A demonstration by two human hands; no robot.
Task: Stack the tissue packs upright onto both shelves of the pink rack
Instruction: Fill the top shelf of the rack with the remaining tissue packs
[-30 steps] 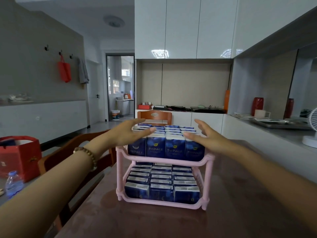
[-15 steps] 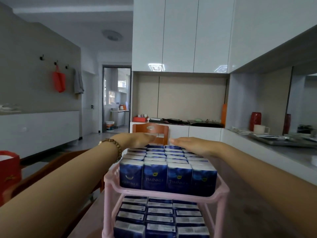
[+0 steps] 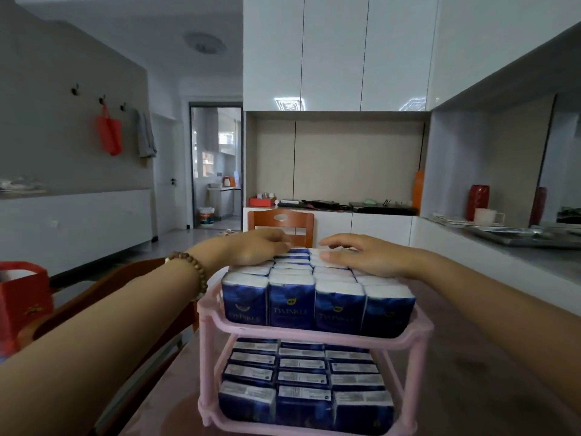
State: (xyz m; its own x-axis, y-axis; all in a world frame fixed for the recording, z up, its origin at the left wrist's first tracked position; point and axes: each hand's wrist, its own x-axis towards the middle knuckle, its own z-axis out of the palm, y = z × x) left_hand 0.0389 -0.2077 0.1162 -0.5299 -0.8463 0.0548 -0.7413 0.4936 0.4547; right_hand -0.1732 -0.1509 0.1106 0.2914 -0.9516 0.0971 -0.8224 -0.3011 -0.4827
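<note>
A pink two-shelf rack (image 3: 314,336) stands on the brown table close in front of me. Its top shelf is packed with several rows of upright blue tissue packs (image 3: 316,305) with white tops. The lower shelf holds several more rows of blue packs (image 3: 303,382). My left hand (image 3: 254,248) rests palm down on the far left tops of the upper packs. My right hand (image 3: 361,254) lies flat on the far right tops, fingers stretched toward the left hand. Neither hand grips a pack.
A wooden chair (image 3: 281,223) stands behind the rack and another chair back (image 3: 103,297) is at the left. A red bag (image 3: 22,297) sits at the far left. A grey counter (image 3: 518,243) with a tray and mug runs along the right.
My hands came from beside the top rows down onto the pack tops. The view has closed in on the rack, which now looks larger and lower in the frame.
</note>
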